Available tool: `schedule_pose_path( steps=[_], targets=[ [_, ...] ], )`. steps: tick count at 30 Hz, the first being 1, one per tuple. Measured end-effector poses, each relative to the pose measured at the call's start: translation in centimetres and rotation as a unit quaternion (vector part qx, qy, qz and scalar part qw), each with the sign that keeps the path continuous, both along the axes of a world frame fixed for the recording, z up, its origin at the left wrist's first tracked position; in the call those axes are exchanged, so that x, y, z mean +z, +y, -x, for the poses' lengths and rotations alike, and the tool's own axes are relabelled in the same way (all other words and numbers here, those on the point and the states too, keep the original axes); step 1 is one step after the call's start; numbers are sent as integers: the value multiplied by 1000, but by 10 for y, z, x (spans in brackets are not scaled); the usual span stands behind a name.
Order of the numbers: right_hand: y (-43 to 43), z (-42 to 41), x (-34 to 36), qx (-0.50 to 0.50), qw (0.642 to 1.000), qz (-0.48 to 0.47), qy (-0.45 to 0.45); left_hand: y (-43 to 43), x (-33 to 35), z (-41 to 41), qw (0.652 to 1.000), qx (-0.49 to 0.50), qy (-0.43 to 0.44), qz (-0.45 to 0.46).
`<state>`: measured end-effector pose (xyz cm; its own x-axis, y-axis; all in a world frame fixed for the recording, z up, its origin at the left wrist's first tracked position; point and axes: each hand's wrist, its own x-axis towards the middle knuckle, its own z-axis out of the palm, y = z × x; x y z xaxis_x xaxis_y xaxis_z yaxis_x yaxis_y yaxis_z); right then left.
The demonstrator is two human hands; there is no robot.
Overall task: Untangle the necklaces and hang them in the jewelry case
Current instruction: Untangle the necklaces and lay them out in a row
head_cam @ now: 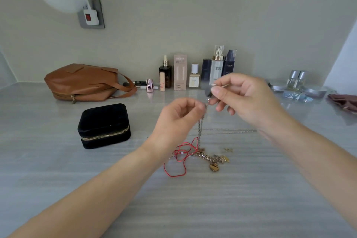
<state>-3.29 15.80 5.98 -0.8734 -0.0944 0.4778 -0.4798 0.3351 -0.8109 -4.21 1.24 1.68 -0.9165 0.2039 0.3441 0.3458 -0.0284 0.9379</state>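
Both my hands are raised over the middle of the table. My left hand pinches a silver chain necklace near its top, and my right hand pinches the same chain's upper end beside a dark pendant. The chain hangs down into a tangle on the table: a red cord necklace, gold chain links and a brown heart pendant. A thin silver chain lies stretched to the right behind it. The black velvet jewelry case sits zipped shut to the left.
A brown leather bag lies at the back left. Several cosmetic bottles and boxes line the wall. Glass bottles on a tray and a dark pouch sit at the back right. A small gold charm lies loose.
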Motion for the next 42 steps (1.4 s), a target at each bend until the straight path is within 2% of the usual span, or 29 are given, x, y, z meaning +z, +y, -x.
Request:
schedule_pose_path(
  steps=[4,8,11,15,27,33,39,42],
  targets=[
    [-13,-1,18,19,999,-15,32,-5,8,1,999,16,40,-24],
    [-23,0,29,7,999,-21,42,-11,15,4,998,4,32,-48],
    [-29,-1,38,5,999,11,41,-16,15,8,1000,5,20,-12],
    [-32,-4,57,-18,997,35,59,-21,8,15,999,10,-31,43],
    [-16,6,87,-71,993,85,37,-21,-4,16,976,-118,-167,69],
    [-3,5,111,-85,986,137,39,-20,-5,11,973,-142,-151,105],
    [-1,1,123,-77,990,107,47,-15,-12,13,975,-145,-146,83],
    [-4,2,123,-74,991,104,46,-14,-15,14,977,-118,-138,115]
  ],
)
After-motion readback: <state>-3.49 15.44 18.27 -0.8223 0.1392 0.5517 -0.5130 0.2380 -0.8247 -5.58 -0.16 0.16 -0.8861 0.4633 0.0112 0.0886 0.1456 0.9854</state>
